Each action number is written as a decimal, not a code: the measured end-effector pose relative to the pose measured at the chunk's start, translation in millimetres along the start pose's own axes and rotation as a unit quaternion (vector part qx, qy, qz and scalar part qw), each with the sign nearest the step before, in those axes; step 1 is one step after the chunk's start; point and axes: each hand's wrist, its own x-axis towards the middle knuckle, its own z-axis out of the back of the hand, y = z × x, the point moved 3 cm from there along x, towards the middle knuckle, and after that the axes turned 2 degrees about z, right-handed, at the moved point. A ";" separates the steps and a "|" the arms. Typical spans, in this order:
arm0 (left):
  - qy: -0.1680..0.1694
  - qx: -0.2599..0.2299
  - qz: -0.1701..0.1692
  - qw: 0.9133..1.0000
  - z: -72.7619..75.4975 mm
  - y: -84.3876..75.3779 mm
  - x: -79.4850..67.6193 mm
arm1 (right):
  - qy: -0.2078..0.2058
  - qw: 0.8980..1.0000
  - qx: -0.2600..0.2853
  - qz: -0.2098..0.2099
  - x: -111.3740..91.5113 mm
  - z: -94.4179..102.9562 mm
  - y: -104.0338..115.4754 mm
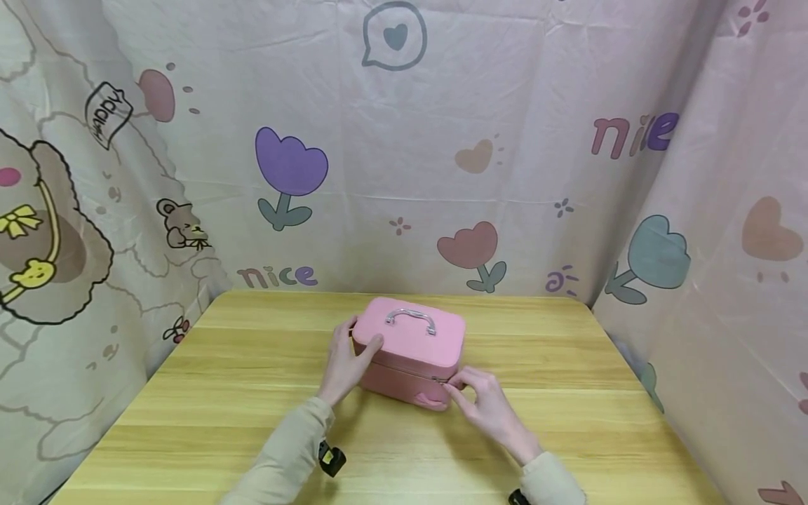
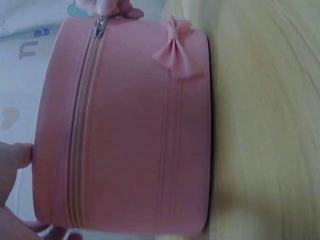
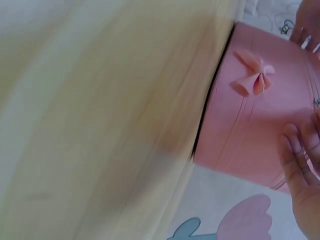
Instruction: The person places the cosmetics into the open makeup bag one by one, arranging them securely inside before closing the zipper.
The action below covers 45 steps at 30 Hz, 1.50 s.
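Observation:
A pink vanity case with a silver top handle stands upright on the table, its lid down. My left hand grips its left end, thumb on the lid's edge and fingers round the side. At the front right corner, my right hand pinches the zipper pull between thumb and fingers. Along the front, the zipper runs just under the lid, its teeth line showing in the left wrist view. A pink bow sits low on the front, near the right end.
The wood-grain table reaches to a patterned cloth hung behind it and at both sides. Black wrist cameras hang at the cuffs of the beige sleeves.

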 end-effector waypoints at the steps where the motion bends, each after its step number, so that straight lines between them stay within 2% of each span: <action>1: -0.002 0.009 0.004 1.000 -0.5 -1.5 -1.4 | -0.003 1.000 -0.003 0.002 0.5 -1.8 1.6; 8: -0.031 0.023 0.042 0.998 -9.1 -11.7 -9.5 | -0.014 1.000 -0.006 -0.012 4.1 -14.1 16.2; 14: -0.026 0.004 0.061 0.998 -14.9 -15.0 -11.2 | -0.015 0.998 -0.025 -0.049 5.9 -20.3 28.6; 21: -0.011 0.002 0.050 0.999 -14.2 -12.6 -8.3 | -0.013 0.997 -0.031 -0.063 7.2 -24.3 34.0; 27: 0.009 0.015 0.039 0.999 -12.7 -10.6 -4.2 | -0.014 0.997 -0.046 -0.055 7.9 -25.7 34.7; 33: 0.023 0.025 0.044 0.998 -11.0 -8.9 -2.0 | -0.011 0.997 -0.060 -0.051 8.5 -26.1 34.8; 45: 0.035 0.026 0.039 0.998 -8.1 -7.9 2.3 | -0.014 0.995 -0.090 -0.039 8.9 -24.9 36.2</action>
